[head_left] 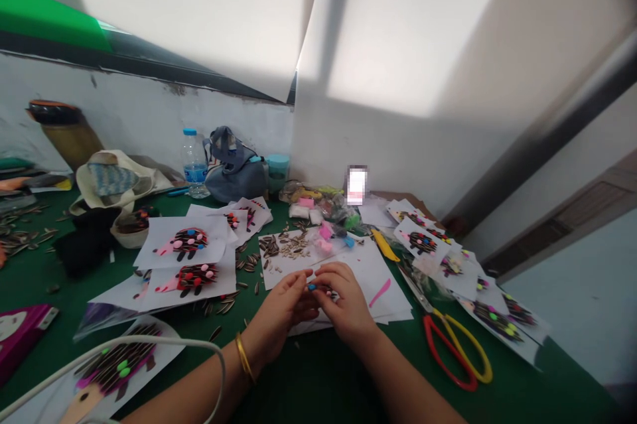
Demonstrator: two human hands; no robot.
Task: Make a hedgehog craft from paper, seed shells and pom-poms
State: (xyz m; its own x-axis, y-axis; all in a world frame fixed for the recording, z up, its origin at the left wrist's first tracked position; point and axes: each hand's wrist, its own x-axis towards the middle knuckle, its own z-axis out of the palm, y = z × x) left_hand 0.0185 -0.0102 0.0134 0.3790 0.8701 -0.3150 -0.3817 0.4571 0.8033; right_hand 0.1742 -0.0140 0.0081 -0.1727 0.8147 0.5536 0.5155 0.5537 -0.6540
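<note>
My left hand (288, 301) and my right hand (346, 298) meet over white sheets of paper (365, 268), fingertips close together. A small blue piece of modelling clay (312, 287) shows at the tip of my right hand's pinch. My left hand's fingers are curled in beside it; whatever they hold is hidden. Beyond my hands, sunflower seeds (286, 245) are spread on the paper. Pink clay lumps (326, 231) and a blue clay lump (349, 242) sit behind. A pink plastic clay knife (380, 292) lies right of my right hand.
Seed-covered hedgehog pictures lie at left (189, 243) and right (490, 318). Scissors with red and yellow handles (458, 351) and a yellow cutter (385, 245) rest at right. A white cable (164, 342) crosses front left. A water bottle (195, 168) and blue bag (236, 175) stand by the wall.
</note>
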